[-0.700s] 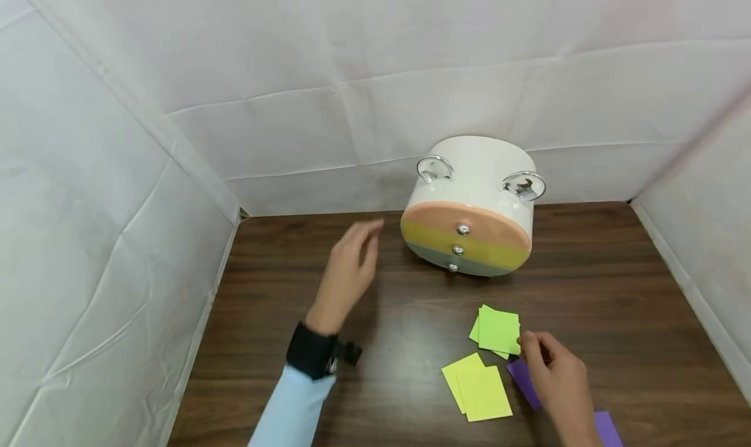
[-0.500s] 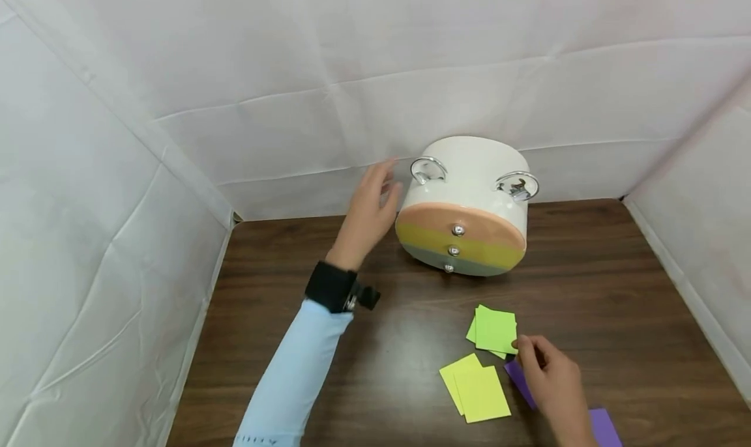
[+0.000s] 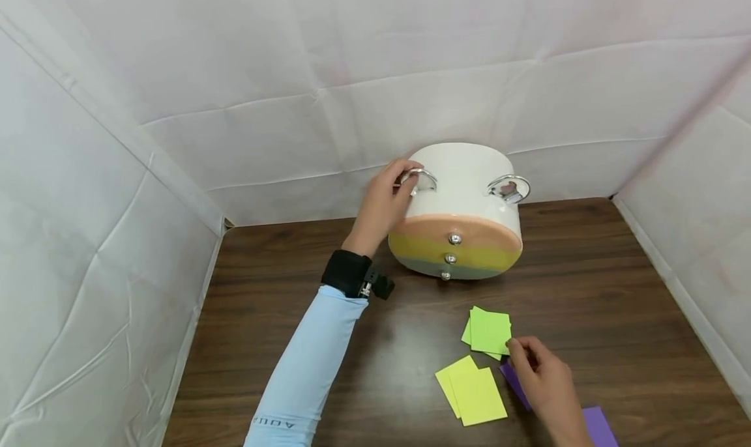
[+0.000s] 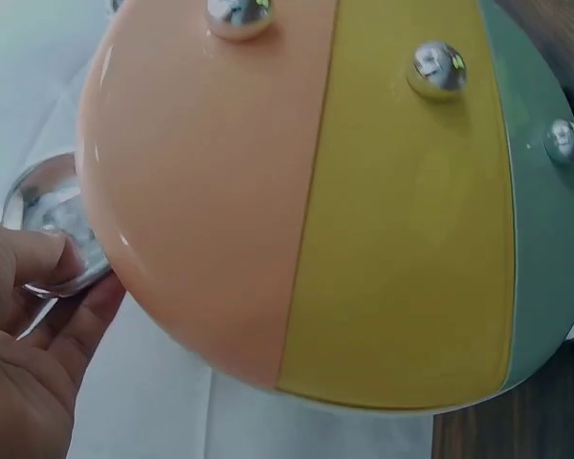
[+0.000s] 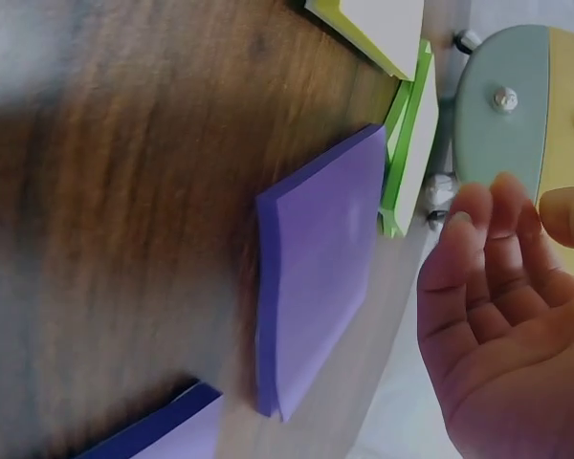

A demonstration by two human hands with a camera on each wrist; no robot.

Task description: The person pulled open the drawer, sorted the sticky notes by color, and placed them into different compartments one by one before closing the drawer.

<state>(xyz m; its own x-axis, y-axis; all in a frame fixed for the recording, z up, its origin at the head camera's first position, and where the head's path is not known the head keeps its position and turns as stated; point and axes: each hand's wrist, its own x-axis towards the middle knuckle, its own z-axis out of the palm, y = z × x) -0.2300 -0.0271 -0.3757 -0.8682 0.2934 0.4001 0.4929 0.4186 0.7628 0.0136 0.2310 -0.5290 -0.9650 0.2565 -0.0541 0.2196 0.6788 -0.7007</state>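
A small white drawer box [image 3: 463,173] with a rounded front stands at the back of the table. Its peach drawer [image 4: 210,191], yellow drawer [image 4: 402,220] and grey-green drawer [image 4: 545,220] each carry a silver knob. My left hand [image 3: 381,206] pinches the chrome ring [image 4: 62,215] on the box's left shoulder, thumb in front and fingers behind. My right hand [image 3: 545,378], loosely curled and holding nothing, hovers over a purple sticky-note pad [image 5: 320,277]. Its fingertips overlap the edge of the green sticky-note pads [image 3: 491,331] in the head view.
Two yellow sticky-note pads [image 3: 478,395] lie overlapping left of my right hand. Another purple pad [image 3: 598,427] is near the front edge of the view. A second chrome ring [image 3: 509,188] is on the box's right. White cloth walls [image 3: 328,121] enclose the brown table [image 3: 281,271].
My left hand has moved up and right from over the table to the box's left ring and taken hold of it. My right hand has stayed nearly still.
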